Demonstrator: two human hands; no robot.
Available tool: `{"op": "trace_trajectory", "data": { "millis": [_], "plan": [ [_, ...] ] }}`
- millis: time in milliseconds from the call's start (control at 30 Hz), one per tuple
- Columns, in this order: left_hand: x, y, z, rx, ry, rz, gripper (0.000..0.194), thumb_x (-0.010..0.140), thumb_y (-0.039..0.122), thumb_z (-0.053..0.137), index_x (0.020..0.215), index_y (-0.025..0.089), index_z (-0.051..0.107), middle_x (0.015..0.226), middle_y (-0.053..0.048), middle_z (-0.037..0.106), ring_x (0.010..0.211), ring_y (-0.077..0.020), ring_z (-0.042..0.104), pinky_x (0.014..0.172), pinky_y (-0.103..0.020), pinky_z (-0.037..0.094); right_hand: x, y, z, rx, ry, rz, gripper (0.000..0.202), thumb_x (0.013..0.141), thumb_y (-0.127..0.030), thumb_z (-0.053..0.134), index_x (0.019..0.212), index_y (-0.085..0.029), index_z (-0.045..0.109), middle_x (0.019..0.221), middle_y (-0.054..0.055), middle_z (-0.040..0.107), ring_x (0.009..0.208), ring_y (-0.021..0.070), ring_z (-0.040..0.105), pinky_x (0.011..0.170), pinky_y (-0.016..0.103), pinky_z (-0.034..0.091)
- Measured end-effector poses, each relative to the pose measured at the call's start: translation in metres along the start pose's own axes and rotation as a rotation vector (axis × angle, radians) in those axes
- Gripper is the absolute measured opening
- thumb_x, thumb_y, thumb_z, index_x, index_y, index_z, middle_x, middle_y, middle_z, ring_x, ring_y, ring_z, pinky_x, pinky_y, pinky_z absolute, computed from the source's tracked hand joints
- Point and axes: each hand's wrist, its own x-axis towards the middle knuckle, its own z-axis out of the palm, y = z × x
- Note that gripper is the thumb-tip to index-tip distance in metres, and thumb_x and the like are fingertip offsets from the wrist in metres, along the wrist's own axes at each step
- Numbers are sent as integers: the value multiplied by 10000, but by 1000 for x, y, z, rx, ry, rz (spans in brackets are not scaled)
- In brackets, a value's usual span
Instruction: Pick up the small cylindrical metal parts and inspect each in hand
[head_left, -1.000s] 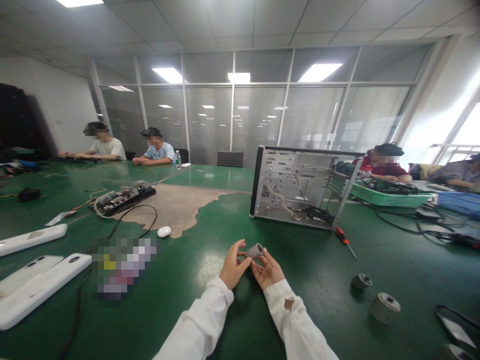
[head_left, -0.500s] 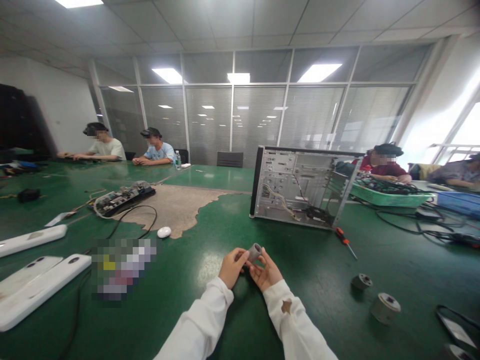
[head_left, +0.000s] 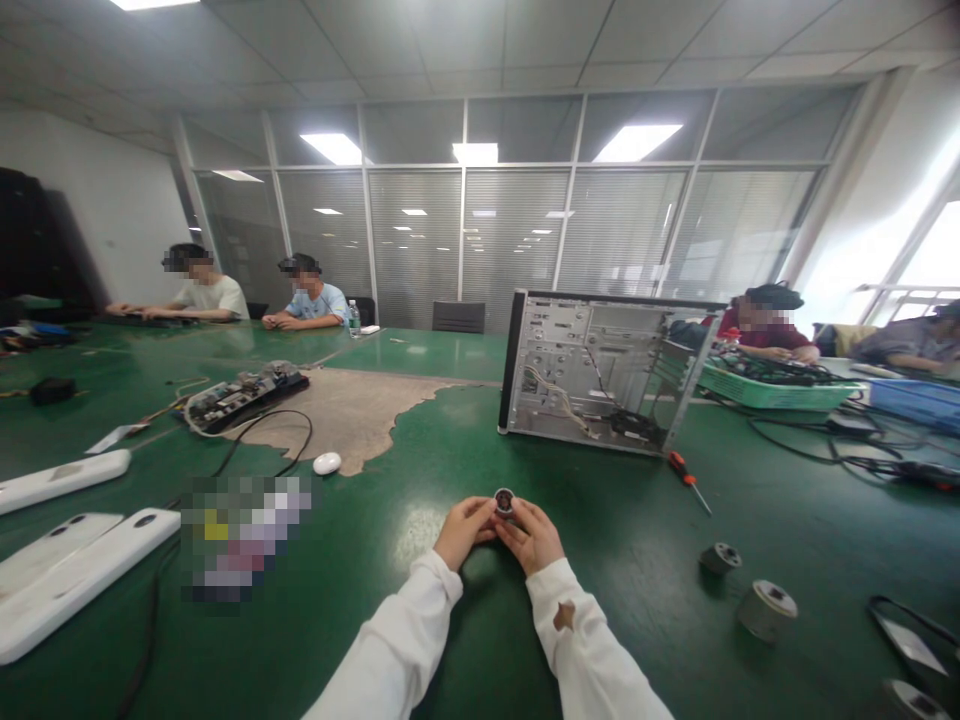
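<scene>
Between my fingertips is a small grey hollow metal cylinder [head_left: 505, 503], its round end turned up toward me, with a dark, brownish inside. My left hand [head_left: 464, 532] pinches it from the left. My right hand [head_left: 534, 537] grips it from the right, fingers closed around the side. Both hands are just above the green table [head_left: 420, 620]. To the right, a small metal cylinder [head_left: 721, 558] and a larger metal cylinder [head_left: 767, 610] with a dark mark on its end rest on the table.
An opened computer case [head_left: 585, 380] stands ahead, with an orange-handled screwdriver [head_left: 688, 482] beside it. White elongated devices [head_left: 90, 580], a black cable [head_left: 154, 600] and a white oval object [head_left: 327, 463] lie left. A green basket [head_left: 780, 393] holds cables. Several people sit around the table.
The cylinder has been turned from a sideways tilt so its open end faces me. My right fingers, more spread before, have closed in on it.
</scene>
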Motion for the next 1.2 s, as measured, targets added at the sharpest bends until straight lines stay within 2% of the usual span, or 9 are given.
{"op": "trace_trajectory", "data": {
  "millis": [333,567,700,833,1033,1200],
  "plan": [
    [-5,4,1,-127,-19,-57,339,580,332,686,790,97,561,784,-105,642,669,-147,619,669,-264,483,3,1,0,-112,40,-73,464,457,-394,728,792,-160,508,597,11,638,524,157,621,419,187,460],
    [-6,5,1,-195,-32,-51,303,607,291,678,790,99,531,815,-131,646,717,-170,627,671,-251,481,5,5,-2,-187,13,-181,432,467,-425,707,755,-140,556,617,30,642,527,153,609,449,221,466],
    [-6,6,-1,-237,-26,-57,301,623,291,667,801,106,510,794,-131,649,706,-171,630,680,-259,484,7,5,-2,-169,7,-148,457,457,-436,702,784,-138,589,654,37,643,544,156,604,468,243,471],
    [-7,8,-3,-284,-44,-71,323,648,308,642,852,102,499,817,-140,645,714,-183,630,704,-284,485,7,4,-3,-216,-4,-103,487,476,-455,681,850,-154,600,715,39,643,503,119,579,423,209,432],
    [-4,10,-5,-376,-35,-138,338,694,329,588,908,85,492,756,-128,644,707,-176,626,682,-265,488,5,6,-1,-217,-10,-142,570,489,-442,675,981,-191,535,740,18,628,479,117,570,393,202,396],
    [-3,10,-8,-440,-39,-207,351,730,367,524,946,94,478,785,-136,637,747,-181,622,689,-264,481,4,7,0,-218,7,-150,579,481,-454,675,970,-183,528,765,39,623,470,131,566,389,231,402]
  ]
}}
